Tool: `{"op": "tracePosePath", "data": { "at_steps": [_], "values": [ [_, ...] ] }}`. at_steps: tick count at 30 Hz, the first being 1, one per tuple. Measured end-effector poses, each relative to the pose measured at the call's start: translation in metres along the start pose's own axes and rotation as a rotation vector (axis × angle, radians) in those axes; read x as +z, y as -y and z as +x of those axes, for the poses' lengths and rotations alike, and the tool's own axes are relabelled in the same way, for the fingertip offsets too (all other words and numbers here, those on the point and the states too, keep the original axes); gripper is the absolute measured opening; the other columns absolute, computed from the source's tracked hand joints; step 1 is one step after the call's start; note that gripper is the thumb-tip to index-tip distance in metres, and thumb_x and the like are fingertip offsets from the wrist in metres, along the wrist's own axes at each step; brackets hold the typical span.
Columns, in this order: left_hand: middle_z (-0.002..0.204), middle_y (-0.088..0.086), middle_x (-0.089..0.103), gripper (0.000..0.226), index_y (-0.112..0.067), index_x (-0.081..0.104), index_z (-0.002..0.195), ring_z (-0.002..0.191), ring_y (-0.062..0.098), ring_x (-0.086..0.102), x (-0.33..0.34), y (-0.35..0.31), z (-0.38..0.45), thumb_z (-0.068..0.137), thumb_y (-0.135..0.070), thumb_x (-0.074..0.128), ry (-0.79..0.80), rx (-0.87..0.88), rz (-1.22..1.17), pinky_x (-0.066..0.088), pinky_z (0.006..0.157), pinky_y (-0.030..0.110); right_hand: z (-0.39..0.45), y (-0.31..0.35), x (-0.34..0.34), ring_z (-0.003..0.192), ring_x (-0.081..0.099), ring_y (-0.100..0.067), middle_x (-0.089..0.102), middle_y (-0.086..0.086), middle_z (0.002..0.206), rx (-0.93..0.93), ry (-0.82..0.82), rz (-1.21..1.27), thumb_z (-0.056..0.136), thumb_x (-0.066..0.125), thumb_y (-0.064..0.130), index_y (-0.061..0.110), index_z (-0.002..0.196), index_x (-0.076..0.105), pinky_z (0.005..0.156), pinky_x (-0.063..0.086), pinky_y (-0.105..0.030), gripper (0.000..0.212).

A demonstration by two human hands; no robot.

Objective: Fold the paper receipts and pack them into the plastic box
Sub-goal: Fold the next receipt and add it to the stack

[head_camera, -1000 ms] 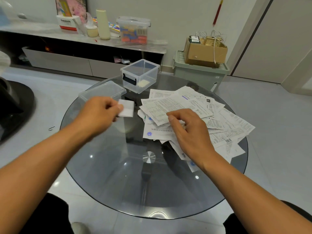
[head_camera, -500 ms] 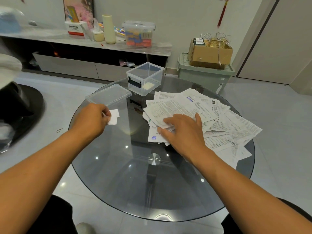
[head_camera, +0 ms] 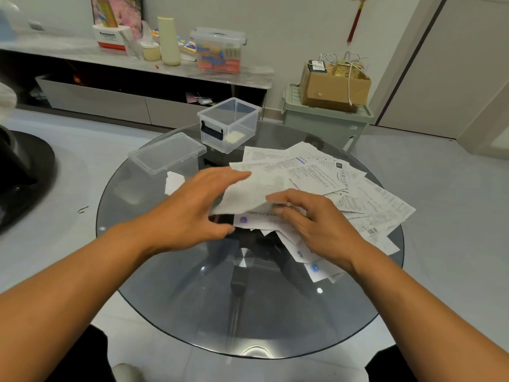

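plastic box [head_camera: 229,124] at table [head_camera: 170,285] far edge, lid [head_camera: 167,153] left-front of it. folded receipt [head_camera: 174,181] just in front of lid. receipt pile [head_camera: 338,188] right of center. both hands [head_camera: 192,208] at pile's near-left edge.

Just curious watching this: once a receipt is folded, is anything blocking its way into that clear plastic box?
Nothing visible does. The plastic box stands open at the table's far side, its lid lying off to the box's left. Between it and the receipt that both hands are taking hold of lie only other loose receipts, flat on the glass.
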State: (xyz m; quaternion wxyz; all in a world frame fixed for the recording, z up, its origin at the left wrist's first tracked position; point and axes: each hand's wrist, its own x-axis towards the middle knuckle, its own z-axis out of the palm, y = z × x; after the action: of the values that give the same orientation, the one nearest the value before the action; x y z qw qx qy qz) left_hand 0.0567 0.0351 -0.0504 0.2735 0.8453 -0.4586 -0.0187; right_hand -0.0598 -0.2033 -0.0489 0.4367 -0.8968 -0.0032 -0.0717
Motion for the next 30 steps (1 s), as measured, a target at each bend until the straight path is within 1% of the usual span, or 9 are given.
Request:
{"op": "tracePosePath", "data": {
  "at_steps": [4,7,9,11,14,20,24,28,30],
  "values": [
    [0.148,-0.024,0.044,0.074,-0.046,0.045,0.145,0.137,0.000,0.038,0.003,0.006,0.000,0.079,-0.060,0.076,0.197,0.020,0.040,0.036,0.114,0.028,-0.018,0.001,-0.013,0.098,0.067,-0.014,0.073,0.009,0.102,0.042,0.119,0.016,0.107,0.055,0.030,0.030,0.110,0.069,0.092,0.052,-0.041,0.015],
    [0.108,-0.014,0.067,0.039,-0.034,0.071,0.110,0.101,0.010,0.061,0.007,-0.002,-0.003,0.083,-0.063,0.070,0.207,-0.004,-0.019,0.053,0.087,0.041,-0.027,0.001,-0.015,0.100,0.067,-0.020,0.071,0.005,0.105,0.069,0.123,0.039,0.105,0.056,0.038,0.034,0.109,0.065,0.093,0.054,-0.055,0.011],
    [0.099,-0.010,0.071,0.034,-0.032,0.071,0.105,0.091,0.011,0.066,0.013,-0.009,-0.005,0.085,-0.059,0.070,0.203,-0.103,-0.155,0.056,0.082,0.042,-0.029,0.000,-0.012,0.098,0.068,-0.017,0.070,0.009,0.108,0.101,0.116,0.050,0.099,0.064,0.042,0.041,0.115,0.062,0.089,0.058,-0.052,0.016],
    [0.104,-0.017,0.074,0.031,-0.036,0.069,0.114,0.094,0.004,0.069,0.021,-0.013,-0.006,0.087,-0.050,0.073,0.187,-0.179,-0.315,0.058,0.082,0.031,-0.031,0.001,-0.004,0.098,0.069,-0.009,0.066,0.017,0.116,0.158,0.090,0.060,0.089,0.078,0.042,0.054,0.127,0.053,0.086,0.062,-0.038,0.047],
    [0.112,-0.024,0.071,0.039,-0.043,0.058,0.121,0.101,-0.007,0.066,0.027,-0.016,-0.003,0.087,-0.037,0.078,0.122,-0.232,-0.454,0.056,0.084,0.021,-0.029,-0.001,0.011,0.098,0.070,-0.008,0.061,0.015,0.127,0.193,-0.028,0.026,0.081,0.085,0.036,0.057,0.144,0.037,0.088,0.061,-0.033,0.081],
    [0.120,-0.018,0.050,0.085,-0.045,0.032,0.144,0.085,0.003,0.060,0.034,-0.014,-0.002,0.080,-0.029,0.085,-0.027,-0.291,-0.234,0.051,0.069,0.019,-0.019,0.001,0.023,0.122,0.059,-0.021,0.055,0.010,0.144,0.249,-0.138,-0.207,0.073,0.083,0.049,0.055,0.150,0.016,0.105,0.049,-0.054,0.102],
    [0.134,-0.014,0.045,0.056,-0.038,0.058,0.136,0.119,0.009,0.043,0.028,-0.009,-0.003,0.084,-0.046,0.077,-0.012,-0.078,0.109,0.042,0.099,0.028,-0.017,0.001,0.019,0.112,0.060,-0.016,0.060,0.014,0.118,0.281,-0.184,-0.330,0.085,0.073,0.054,0.044,0.155,0.022,0.105,0.045,-0.052,0.087],
    [0.134,-0.018,0.051,0.060,-0.038,0.058,0.138,0.117,0.008,0.043,0.028,-0.010,-0.005,0.088,-0.069,0.056,0.170,-0.011,0.207,0.043,0.100,0.034,-0.013,-0.003,0.017,0.090,0.066,-0.013,0.067,0.011,0.085,0.328,-0.178,-0.193,0.093,0.062,0.056,0.049,0.149,0.025,0.094,0.053,-0.053,0.067],
    [0.134,-0.020,0.050,0.063,-0.039,0.057,0.139,0.117,0.006,0.042,0.028,-0.010,-0.005,0.086,-0.073,0.054,0.193,-0.011,0.213,0.042,0.099,0.031,-0.013,-0.003,0.015,0.086,0.068,-0.011,0.068,0.009,0.082,0.347,-0.162,-0.093,0.095,0.063,0.051,0.049,0.150,0.028,0.086,0.055,-0.042,0.065]
  ]
}}
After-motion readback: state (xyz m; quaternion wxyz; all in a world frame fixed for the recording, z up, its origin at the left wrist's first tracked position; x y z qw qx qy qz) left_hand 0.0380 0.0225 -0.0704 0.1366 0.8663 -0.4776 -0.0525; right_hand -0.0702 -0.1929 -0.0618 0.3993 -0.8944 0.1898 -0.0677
